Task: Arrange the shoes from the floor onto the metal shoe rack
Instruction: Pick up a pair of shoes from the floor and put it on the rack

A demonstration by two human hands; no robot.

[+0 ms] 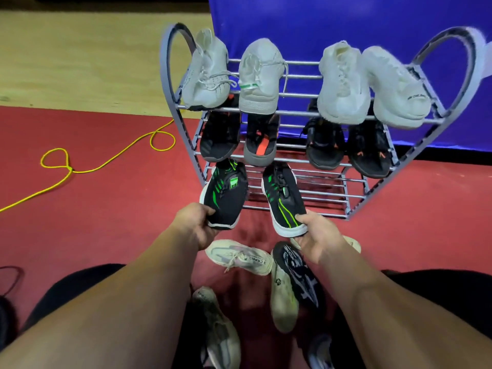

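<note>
We find the rack (319, 193) holding eight shoes above. At its lowest tier our left hand (195, 225) grips the left green shoe (226, 193) and our right hand (319, 237) grips the right green shoe (283, 201). The pale shoe (239, 255) reads "CAPRO".

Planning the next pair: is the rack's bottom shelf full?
Not full: the left hand and right hand hold black-green shoes at its left; the right half shows bare bars.

White sneakers (254, 78) top the grey rack (292, 113), black-and-orange pairs (262, 139) below, black shoes with green stripes (226, 193) lowest, red carpet (106, 209), seemingly blue backdrop (346, 22).
</note>
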